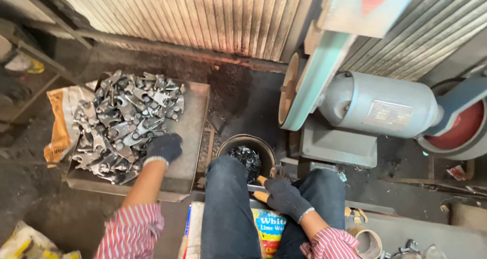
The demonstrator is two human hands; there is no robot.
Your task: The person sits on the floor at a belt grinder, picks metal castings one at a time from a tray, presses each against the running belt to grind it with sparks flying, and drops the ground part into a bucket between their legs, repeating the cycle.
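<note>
Grimy workshop floor, left hand [163, 148] grip pressed on metal parts [122, 124], tray [195, 112]

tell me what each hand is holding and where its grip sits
The right hand grips a wooden-handled tool around the handle. The left hand rests on the pile of metal parts; whether it holds one cannot be told.

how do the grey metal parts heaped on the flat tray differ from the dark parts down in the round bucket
The grey metal parts lie spread in a wide, open heap on the flat steel tray, under the left hand. The dark parts sit low inside the round bucket, a smaller, blacker lot, near the right hand.
</note>
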